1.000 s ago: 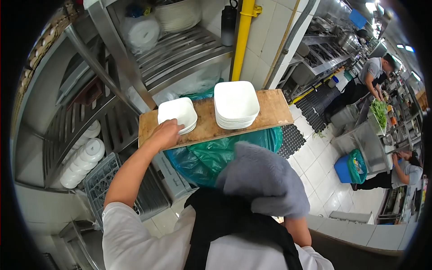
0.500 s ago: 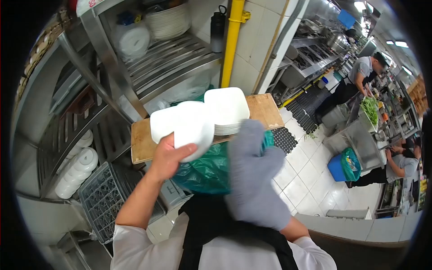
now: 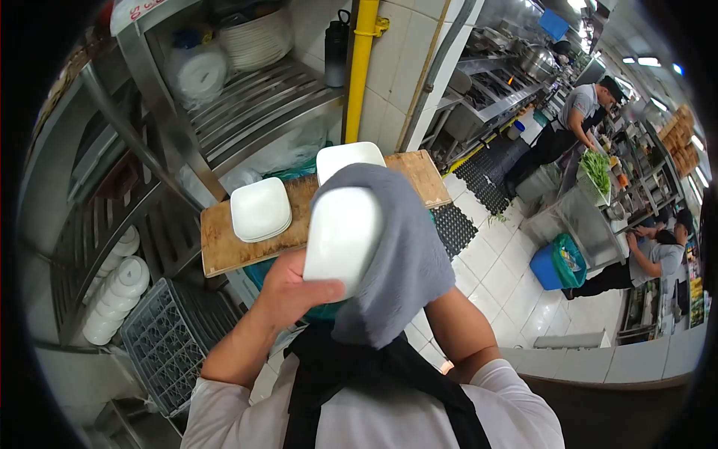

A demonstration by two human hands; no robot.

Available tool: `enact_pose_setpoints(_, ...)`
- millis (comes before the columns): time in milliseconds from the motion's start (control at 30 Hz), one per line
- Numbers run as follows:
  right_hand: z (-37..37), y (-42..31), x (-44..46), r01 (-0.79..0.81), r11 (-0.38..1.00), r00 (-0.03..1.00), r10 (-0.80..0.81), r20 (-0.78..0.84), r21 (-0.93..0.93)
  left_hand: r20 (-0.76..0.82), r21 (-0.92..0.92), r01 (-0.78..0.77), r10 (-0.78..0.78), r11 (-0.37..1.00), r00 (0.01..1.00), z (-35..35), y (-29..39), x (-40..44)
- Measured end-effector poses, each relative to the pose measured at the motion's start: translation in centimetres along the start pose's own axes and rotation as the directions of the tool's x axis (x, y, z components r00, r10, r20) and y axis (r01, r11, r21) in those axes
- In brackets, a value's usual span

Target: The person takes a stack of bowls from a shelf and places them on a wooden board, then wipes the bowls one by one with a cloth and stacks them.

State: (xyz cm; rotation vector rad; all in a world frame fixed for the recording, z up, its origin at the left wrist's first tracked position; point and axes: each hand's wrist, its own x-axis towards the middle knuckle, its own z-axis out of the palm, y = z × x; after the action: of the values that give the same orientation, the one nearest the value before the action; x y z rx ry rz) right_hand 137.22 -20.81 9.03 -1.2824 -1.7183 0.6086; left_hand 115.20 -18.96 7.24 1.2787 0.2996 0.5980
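My left hand (image 3: 299,288) grips the lower left edge of a white dish (image 3: 340,243), thumb across its near side. A grey cloth (image 3: 407,247) drapes round the dish's top and right side. My right hand is hidden under this cloth; only the forearm shows. Behind them a wooden board (image 3: 224,251) bears a short stack of white square dishes (image 3: 260,208) at its left. A second stack of white dishes (image 3: 348,156) stands farther right, partly covered by the cloth.
A metal rack (image 3: 262,123) with bagged plates and a dark bottle (image 3: 336,51) stands behind. White cups (image 3: 120,288) and a grey crate (image 3: 161,337) are at the left. A yellow pipe (image 3: 359,82) rises behind the board. Two people work at the right, near a blue bin (image 3: 548,267).
My left hand has lifted a dish from the left stack and brought it right, toward my chest. The cloth, low at my right before, now wraps against the dish.
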Motion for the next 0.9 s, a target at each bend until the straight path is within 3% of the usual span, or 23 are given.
enact_pose_setpoints(67,0.9,0.3,-1.1,0.012,1.000,0.995,-0.014,-0.103,-0.021,-0.126,-0.371,-0.157,0.118,0.915,0.985,1.0,-0.6,1.2)
enact_pose_setpoints(200,4.5,-0.7,-3.7,0.013,0.980,0.952,-0.073,-0.298,-0.199,-0.281,-0.430,-0.286,0.174,0.856,0.944,1.3,-1.2,2.9)
enact_pose_setpoints(233,5.4,-1.1,-4.1,0.003,0.971,0.942,-0.083,-0.325,-0.239,-0.360,-0.355,-0.272,0.137,0.895,0.923,1.8,-1.6,3.2)
enact_pose_setpoints(333,6.5,-1.2,-4.7,0.016,0.962,0.930,-0.114,-0.348,-0.272,-0.387,-0.177,-0.211,0.130,0.961,0.913,2.3,-2.6,3.1)
enact_pose_setpoints(367,6.3,-0.8,-4.4,0.036,0.967,0.930,-0.124,-0.346,-0.252,-0.361,0.077,-0.252,0.263,0.965,0.895,2.2,-2.9,2.7)
enact_pose_setpoints(467,4.4,1.0,-3.2,0.085,0.994,0.951,-0.103,-0.290,-0.073,-0.295,0.123,-0.293,0.317,0.948,0.901,4.2,-1.6,2.7)
enact_pose_setpoints(600,2.4,3.3,-2.0,0.055,0.960,0.981,0.000,-0.195,0.276,-0.252,0.319,-0.208,0.295,0.924,0.922,4.7,-1.5,1.7)
enact_pose_setpoints(700,2.8,4.4,-2.4,0.057,0.937,0.977,0.019,-0.212,0.345,-0.235,0.277,-0.257,0.324,0.926,0.916,4.2,-2.8,1.2)
enact_pose_setpoints(800,3.1,4.2,-2.9,0.086,0.981,0.962,-0.037,-0.272,0.173,-0.346,-0.095,-0.381,0.329,0.919,0.879,3.3,-4.3,1.4)
enact_pose_setpoints(900,2.0,1.5,-3.5,0.089,0.958,0.945,-0.168,-0.282,-0.272,-0.426,-0.178,-0.427,0.322,0.886,0.845,1.7,-4.7,1.8)
